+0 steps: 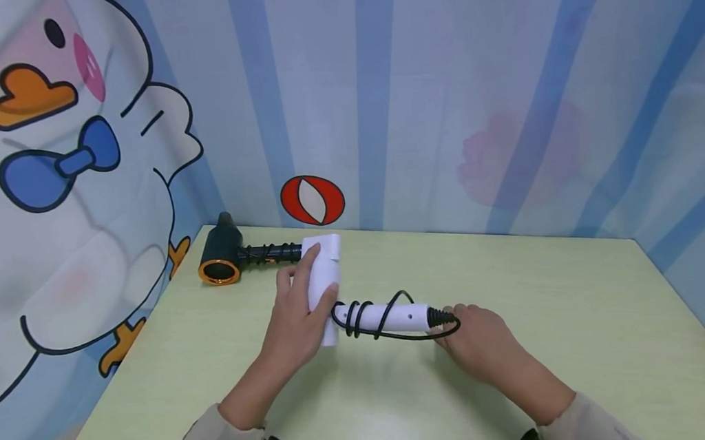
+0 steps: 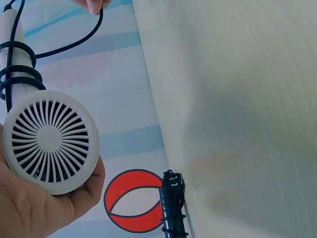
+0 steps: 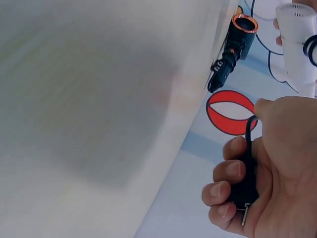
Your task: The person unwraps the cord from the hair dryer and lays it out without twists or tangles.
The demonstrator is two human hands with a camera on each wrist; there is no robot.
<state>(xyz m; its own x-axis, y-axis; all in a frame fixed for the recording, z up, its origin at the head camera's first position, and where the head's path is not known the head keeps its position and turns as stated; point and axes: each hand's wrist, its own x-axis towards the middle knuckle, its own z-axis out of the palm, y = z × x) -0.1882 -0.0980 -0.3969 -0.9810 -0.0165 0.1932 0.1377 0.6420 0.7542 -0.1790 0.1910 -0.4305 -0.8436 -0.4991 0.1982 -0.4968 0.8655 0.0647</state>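
Observation:
A white hair dryer point(image 1: 324, 270) is held above the table, its barrel gripped by my left hand point(image 1: 292, 321). Its round slatted vent point(image 2: 49, 141) faces the left wrist camera. Black cord point(image 1: 380, 323) winds in several loops around the white handle point(image 1: 397, 316), which points right. At the end of that handle is my right hand point(image 1: 480, 341). In the right wrist view its fingers curl around the black plug point(image 3: 243, 191), with a metal prong showing below and the cord rising past the thumb.
A black hair dryer point(image 1: 221, 247) with an orange-rimmed mouth lies at the table's back left, cord wrapped round its handle. The pale table point(image 1: 551, 301) meets a printed cloth backdrop point(image 1: 430, 103) along its back edge and left side.

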